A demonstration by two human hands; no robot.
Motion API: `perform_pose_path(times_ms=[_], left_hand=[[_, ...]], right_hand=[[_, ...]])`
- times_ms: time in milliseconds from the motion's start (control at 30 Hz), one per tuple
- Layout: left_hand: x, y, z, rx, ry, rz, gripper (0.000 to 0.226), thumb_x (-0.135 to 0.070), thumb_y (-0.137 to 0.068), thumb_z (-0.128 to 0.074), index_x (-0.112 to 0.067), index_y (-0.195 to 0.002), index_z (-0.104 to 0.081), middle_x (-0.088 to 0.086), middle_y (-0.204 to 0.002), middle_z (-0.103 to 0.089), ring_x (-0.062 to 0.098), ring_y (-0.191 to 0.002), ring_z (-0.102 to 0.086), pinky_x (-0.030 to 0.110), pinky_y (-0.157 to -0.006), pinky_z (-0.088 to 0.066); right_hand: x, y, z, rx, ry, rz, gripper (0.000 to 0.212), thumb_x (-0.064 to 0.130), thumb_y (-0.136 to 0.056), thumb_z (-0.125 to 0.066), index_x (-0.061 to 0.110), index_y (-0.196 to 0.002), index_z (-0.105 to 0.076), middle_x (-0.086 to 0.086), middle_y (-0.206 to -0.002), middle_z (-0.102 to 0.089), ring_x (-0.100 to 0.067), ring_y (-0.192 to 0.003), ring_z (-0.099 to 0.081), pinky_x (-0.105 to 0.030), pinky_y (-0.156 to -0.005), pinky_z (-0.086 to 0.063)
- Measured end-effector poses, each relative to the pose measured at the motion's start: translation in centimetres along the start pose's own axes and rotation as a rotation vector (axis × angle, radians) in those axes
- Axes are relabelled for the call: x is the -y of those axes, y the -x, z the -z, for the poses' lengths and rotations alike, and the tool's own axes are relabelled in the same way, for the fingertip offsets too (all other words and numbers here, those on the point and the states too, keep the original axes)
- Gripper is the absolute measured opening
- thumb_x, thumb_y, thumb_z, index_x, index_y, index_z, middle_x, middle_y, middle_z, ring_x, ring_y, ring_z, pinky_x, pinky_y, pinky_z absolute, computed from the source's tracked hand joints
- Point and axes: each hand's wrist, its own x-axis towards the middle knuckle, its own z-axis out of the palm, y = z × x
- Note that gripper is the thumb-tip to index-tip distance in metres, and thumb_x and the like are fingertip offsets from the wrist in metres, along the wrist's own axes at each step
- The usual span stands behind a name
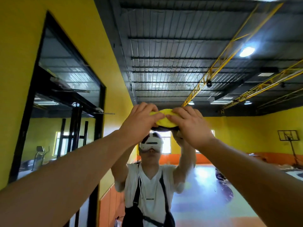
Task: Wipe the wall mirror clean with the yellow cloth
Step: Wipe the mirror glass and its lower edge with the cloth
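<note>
The wall mirror (205,71) fills most of the view straight ahead and reflects the gym ceiling, the floor and a person in a white shirt with raised arms. The yellow cloth (164,120) is bunched up and pressed against the glass high up at the centre. My left hand (141,121) grips its left side and my right hand (191,124) covers its right side. Both arms reach up and forward. Most of the cloth is hidden under my fingers.
A yellow wall (24,46) runs along the left, with a black-framed opening or second mirror (65,89) showing gym machines. In the reflection there are yellow ceiling trusses (229,51), a ceiling lamp (246,51) and a basketball hoop (287,136).
</note>
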Motion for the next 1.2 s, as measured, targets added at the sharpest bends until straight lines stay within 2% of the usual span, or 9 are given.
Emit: perform_pose_path(times_ms=[67, 200, 367, 500, 600, 667, 833, 1033, 1200], left_hand=[[1.3, -2.2, 0.1, -0.031, 0.003, 0.018, 0.049, -0.013, -0.082, -0.077, -0.033, -0.125, -0.064, 0.002, -0.122, -0.056, 0.029, -0.114, -0.046, 0.039, -0.094, -0.032], [2.7, -5.3, 0.5, -0.036, 0.019, 0.014, 0.045, -0.014, -0.085, -0.075, -0.029, -0.127, -0.065, 0.004, -0.122, -0.056, 0.031, -0.114, -0.047, 0.043, -0.092, -0.037], [1.6, -4.4, -0.5, -0.094, 0.026, 0.055, 0.052, -0.012, -0.085, -0.075, -0.019, -0.135, -0.063, 0.01, -0.128, -0.06, 0.03, -0.119, -0.043, 0.047, -0.098, -0.042], [-0.7, -3.6, -1.1, -0.012, -0.011, 0.08, 0.057, -0.02, -0.094, -0.052, -0.014, -0.15, -0.043, 0.012, -0.15, -0.044, 0.034, -0.136, -0.037, 0.05, -0.112, -0.036], [-3.1, -5.0, -1.8, 0.037, -0.028, 0.085, 0.061, -0.02, -0.095, -0.05, -0.012, -0.154, -0.036, 0.013, -0.154, -0.038, 0.034, -0.14, -0.033, 0.047, -0.117, -0.031], [-5.0, -6.2, -2.2, 0.049, -0.015, 0.091, 0.062, -0.02, -0.093, -0.049, -0.01, -0.153, -0.038, 0.014, -0.153, -0.039, 0.035, -0.14, -0.035, 0.047, -0.116, -0.031], [-6.2, -7.0, -1.9, 0.015, 0.071, 0.125, 0.062, -0.032, -0.09, -0.034, -0.011, -0.147, -0.048, 0.013, -0.149, -0.045, 0.032, -0.137, -0.039, 0.046, -0.115, -0.033], [-7.9, -7.8, -2.6, -0.144, 0.092, 0.282, 0.045, -0.041, -0.106, -0.033, -0.017, -0.127, -0.064, 0.007, -0.13, -0.058, 0.029, -0.119, -0.051, 0.046, -0.099, -0.046], [-9.0, -7.3, -4.5, -0.167, -0.072, 0.276, 0.045, -0.04, -0.107, -0.036, -0.011, -0.136, -0.056, 0.012, -0.136, -0.054, 0.032, -0.122, -0.049, 0.043, -0.105, -0.041]], right_hand=[[-1.1, -2.4, 0.4, 0.007, 0.02, -0.03, 0.056, 0.032, -0.074, -0.045, 0.023, -0.122, -0.071, -0.005, -0.123, -0.065, -0.036, -0.108, -0.059, -0.043, -0.086, -0.047], [-3.5, -5.4, 0.8, 0.065, 0.045, -0.046, 0.062, 0.013, -0.068, -0.08, 0.02, -0.128, -0.067, -0.009, -0.126, -0.063, -0.038, -0.113, -0.056, -0.047, -0.091, -0.045], [-4.1, -5.2, 1.1, 0.097, 0.033, -0.019, 0.059, 0.019, -0.073, -0.081, 0.021, -0.13, -0.067, -0.009, -0.129, -0.062, -0.038, -0.117, -0.055, -0.049, -0.094, -0.045], [-5.5, -4.7, 2.0, 0.134, 0.046, 0.036, 0.058, 0.016, -0.068, -0.083, 0.022, -0.124, -0.069, -0.008, -0.123, -0.063, -0.037, -0.111, -0.058, -0.049, -0.091, -0.05], [-7.4, -3.3, 3.1, 0.169, 0.041, 0.006, 0.066, 0.01, -0.058, -0.085, 0.019, -0.122, -0.071, -0.01, -0.121, -0.064, -0.039, -0.109, -0.06, -0.049, -0.087, -0.05], [-8.6, -2.4, 3.7, 0.156, 0.04, -0.027, 0.066, 0.011, -0.056, -0.082, 0.018, -0.121, -0.072, -0.011, -0.119, -0.065, -0.039, -0.107, -0.062, -0.048, -0.086, -0.05], [-8.9, -1.1, 4.0, 0.05, 0.009, -0.07, 0.054, 0.034, -0.077, -0.045, 0.017, -0.12, -0.074, -0.009, -0.123, -0.066, -0.034, -0.113, -0.058, -0.045, -0.095, -0.047], [-8.2, -0.7, 2.5, -0.045, 0.047, -0.092, 0.034, 0.039, -0.104, -0.039, 0.018, -0.105, -0.066, -0.004, -0.114, -0.06, -0.03, -0.106, -0.054, -0.043, -0.089, -0.041], [-8.2, 0.4, 0.7, -0.161, 0.125, -0.088, 0.027, 0.034, -0.107, -0.043, 0.013, -0.103, -0.06, -0.01, -0.11, -0.056, -0.033, -0.099, -0.049, -0.043, -0.086, -0.037]])
